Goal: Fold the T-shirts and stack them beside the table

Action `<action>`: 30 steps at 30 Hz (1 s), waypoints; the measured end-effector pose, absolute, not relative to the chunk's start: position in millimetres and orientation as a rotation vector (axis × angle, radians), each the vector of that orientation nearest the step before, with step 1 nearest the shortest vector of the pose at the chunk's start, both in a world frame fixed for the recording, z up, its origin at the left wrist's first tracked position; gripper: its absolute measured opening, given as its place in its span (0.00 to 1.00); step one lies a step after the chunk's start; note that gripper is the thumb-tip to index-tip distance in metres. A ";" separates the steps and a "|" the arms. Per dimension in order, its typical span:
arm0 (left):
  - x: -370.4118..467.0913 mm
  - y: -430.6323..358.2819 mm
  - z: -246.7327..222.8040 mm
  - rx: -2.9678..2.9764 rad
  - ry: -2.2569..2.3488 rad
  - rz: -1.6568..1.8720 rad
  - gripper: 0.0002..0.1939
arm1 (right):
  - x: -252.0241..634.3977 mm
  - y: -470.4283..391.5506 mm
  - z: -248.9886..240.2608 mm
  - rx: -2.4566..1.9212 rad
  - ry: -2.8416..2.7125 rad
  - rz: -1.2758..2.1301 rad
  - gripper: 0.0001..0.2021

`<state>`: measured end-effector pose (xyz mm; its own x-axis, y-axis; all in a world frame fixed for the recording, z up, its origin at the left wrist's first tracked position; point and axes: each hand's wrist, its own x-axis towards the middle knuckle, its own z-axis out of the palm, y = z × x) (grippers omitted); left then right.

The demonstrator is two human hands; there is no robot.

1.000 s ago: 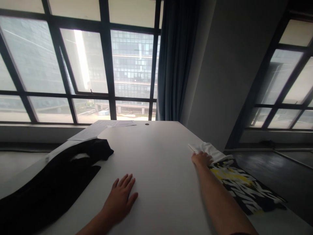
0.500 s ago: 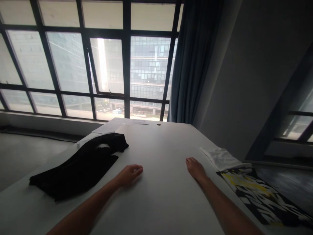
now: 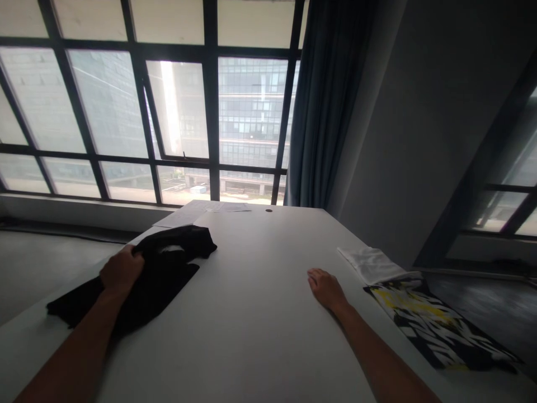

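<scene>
A black garment (image 3: 157, 280) lies spread on the left side of the white table (image 3: 255, 330). My left hand (image 3: 122, 270) has its fingers closed around the garment's outer edge, where the cloth bunches under the grip. What kind of garment it is I cannot tell. My right hand (image 3: 326, 288) rests on the tabletop right of the middle, holding nothing, its fingers lying loosely on the surface. Nearest to it, at the right edge, are a white cloth (image 3: 375, 264) and a black, white and yellow patterned cloth (image 3: 436, 322).
Sheets of paper (image 3: 187, 212) lie at the table's far left corner, with a small dark round spot (image 3: 269, 211) farther right. Beyond the table stand large windows (image 3: 251, 112) and a blue curtain (image 3: 325, 123). A grey wall (image 3: 403, 145) slopes along the right.
My left hand has moved left from the bare tabletop onto the black garment and taken hold of its edge. My right hand has stayed nearly where it was. The view has shifted slightly.
</scene>
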<state>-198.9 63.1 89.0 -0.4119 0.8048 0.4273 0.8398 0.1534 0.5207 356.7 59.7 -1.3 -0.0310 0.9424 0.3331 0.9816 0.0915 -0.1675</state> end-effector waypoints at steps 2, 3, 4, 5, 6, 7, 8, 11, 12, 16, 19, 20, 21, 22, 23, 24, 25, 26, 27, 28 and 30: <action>-155.3 60.1 100.7 -1.712 -2.341 -1.155 0.18 | 341.6 55.1 4.6 -1.798 -2.004 -0.185 0.20; -128.5 56.8 103.8 -1.856 -2.266 -1.187 0.16 | 331.9 52.2 6.8 -1.727 -2.013 -0.174 0.22; -100.6 51.7 104.8 -2.051 -2.152 -1.304 0.14 | 321.3 49.0 7.9 -1.653 -2.037 -0.138 0.24; -73.5 44.9 103.8 -2.357 -1.983 -1.373 0.14 | 310.6 45.5 8.0 -1.582 -2.074 -0.081 0.28; -48.8 36.5 101.6 -2.615 -1.841 -1.414 0.15 | 300.7 42.1 7.1 -1.521 -2.118 -0.013 0.33; -27.8 27.1 98.7 -2.811 -1.744 -1.454 0.16 | 292.1 38.9 5.4 -1.479 -2.153 0.054 0.39; -11.5 17.5 95.9 -2.969 -1.672 -1.508 0.17 | 285.5 36.1 3.3 -1.456 -2.172 0.109 0.44; 9.6 -6.5 92.2 -3.290 -1.628 -1.712 0.17 | 277.4 31.6 -2.2 -1.432 -2.169 0.186 0.47; 9.1 -11.5 93.4 -3.357 -1.640 -1.808 0.17 | 277.3 31.1 -3.0 -1.417 -2.162 0.184 0.46; -8.5 -18.4 108.4 -3.771 -1.395 -1.955 0.35 | 278.1 31.4 -0.2 -1.329 -2.138 0.159 0.34; -26.5 -14.6 122.0 -3.989 -1.184 -1.516 0.46 | 281.0 33.1 7.6 -1.297 -2.063 0.216 0.23; -33.2 -11.9 125.0 -3.929 -1.216 -1.373 0.45 | 284.6 34.5 11.7 -1.302 -2.009 0.242 0.21; -40.3 -8.6 126.8 -3.806 -1.298 -1.249 0.42 | 290.0 36.4 16.8 -1.312 -1.940 0.263 0.20; -47.6 -4.8 127.5 -3.638 -1.409 -1.138 0.40 | 297.1 38.6 23.0 -1.324 -1.861 0.278 0.19; -54.9 -0.7 127.0 -3.442 -1.530 -1.034 0.38 | 305.4 40.9 30.1 -1.332 -1.783 0.293 0.18; -62.0 3.3 125.5 -3.236 -1.648 -0.932 0.36 | 314.3 43.0 38.0 -1.332 -1.713 0.304 0.15; -68.5 7.2 123.2 -3.040 -1.757 -0.832 0.36 | 323.2 44.4 46.4 -1.323 -1.655 0.311 0.13; -74.2 10.7 120.5 -2.872 -1.849 -0.737 0.35 | 331.4 44.8 54.9 -1.308 -1.607 0.319 0.13; -79.1 13.6 117.6 -2.734 -1.923 -0.654 0.34 | 338.1 43.9 63.0 -1.293 -1.575 0.329 0.15; -83.0 15.8 114.5 -2.622 -1.980 -0.595 0.31 | 343.0 41.4 70.3 -1.285 -1.561 0.348 0.18; -88.8 18.2 108.5 -2.478 -2.065 -0.534 0.25 | 346.7 31.2 80.6 -1.308 -1.639 0.456 0.20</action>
